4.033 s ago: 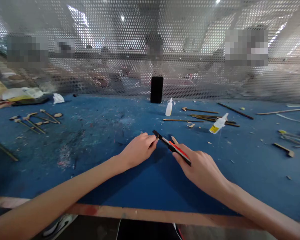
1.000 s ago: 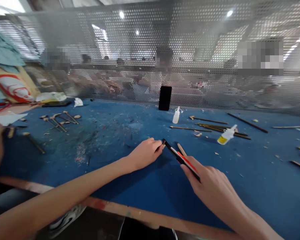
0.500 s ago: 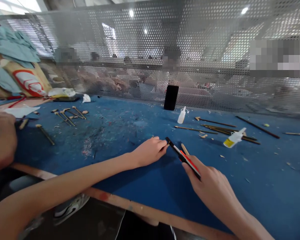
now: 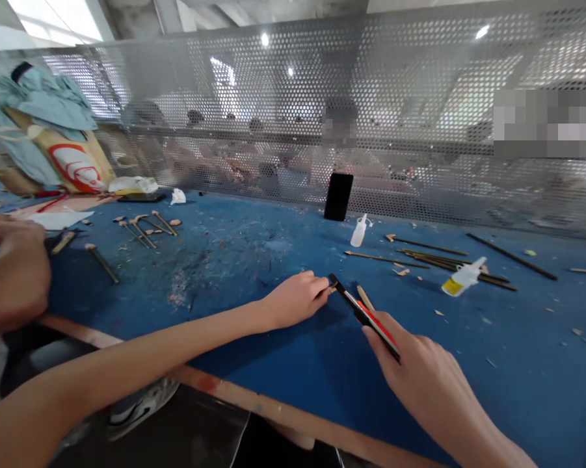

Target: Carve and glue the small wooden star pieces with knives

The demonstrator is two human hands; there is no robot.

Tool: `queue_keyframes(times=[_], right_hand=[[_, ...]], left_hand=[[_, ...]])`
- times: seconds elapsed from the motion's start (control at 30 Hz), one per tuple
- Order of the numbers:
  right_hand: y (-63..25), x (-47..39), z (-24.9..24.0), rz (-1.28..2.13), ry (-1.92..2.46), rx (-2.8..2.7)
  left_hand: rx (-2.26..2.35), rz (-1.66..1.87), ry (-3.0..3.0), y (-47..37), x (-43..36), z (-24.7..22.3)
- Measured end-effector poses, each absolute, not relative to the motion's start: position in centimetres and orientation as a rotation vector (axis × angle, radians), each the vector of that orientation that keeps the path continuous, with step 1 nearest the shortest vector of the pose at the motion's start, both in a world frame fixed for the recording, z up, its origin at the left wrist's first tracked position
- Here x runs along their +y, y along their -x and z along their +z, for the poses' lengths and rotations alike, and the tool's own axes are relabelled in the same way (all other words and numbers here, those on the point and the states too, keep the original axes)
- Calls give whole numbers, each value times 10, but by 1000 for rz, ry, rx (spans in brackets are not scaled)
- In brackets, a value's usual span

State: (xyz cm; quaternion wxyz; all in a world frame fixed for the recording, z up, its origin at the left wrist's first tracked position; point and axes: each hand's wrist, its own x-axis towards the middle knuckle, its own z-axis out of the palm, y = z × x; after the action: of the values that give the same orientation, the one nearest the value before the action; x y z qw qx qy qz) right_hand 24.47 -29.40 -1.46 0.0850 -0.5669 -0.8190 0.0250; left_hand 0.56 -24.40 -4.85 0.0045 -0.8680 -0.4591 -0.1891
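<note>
Near the middle of the blue table [image 4: 273,364], my left hand [image 4: 300,300] is closed around a small wooden piece [image 4: 332,287], whose tip shows at the fingertips. My right hand [image 4: 414,361] grips a red and black utility knife [image 4: 371,321]. The knife's dark front end lies against the wooden piece, beside my left fingers. Just behind the knife is a pointed wooden stick [image 4: 365,297]; whether my right hand touches it I cannot tell.
Dark sticks [image 4: 432,257], a yellow-labelled glue bottle [image 4: 461,279] and a white bottle [image 4: 359,231] lie or stand right of centre. A phone [image 4: 338,196] leans on the mesh screen [image 4: 273,156]. Another person's hand [image 4: 17,273] rests at left, near several small sticks [image 4: 102,263].
The view has shifted slightly, so things appear a little lower and further right. Both hands keep their holds, with the knife still at the wooden piece.
</note>
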Motion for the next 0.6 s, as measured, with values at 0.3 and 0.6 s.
queue_keyframes(times=[0.3,0.6], right_hand=[[-248,-294,-20,42,1624,-2452],[-246,-292,-26,2,1631,-2427]], left_hand=[[-1470,-561,2710,-6,-244,-46],[-1505,-558,2688,-4,-244,-47]])
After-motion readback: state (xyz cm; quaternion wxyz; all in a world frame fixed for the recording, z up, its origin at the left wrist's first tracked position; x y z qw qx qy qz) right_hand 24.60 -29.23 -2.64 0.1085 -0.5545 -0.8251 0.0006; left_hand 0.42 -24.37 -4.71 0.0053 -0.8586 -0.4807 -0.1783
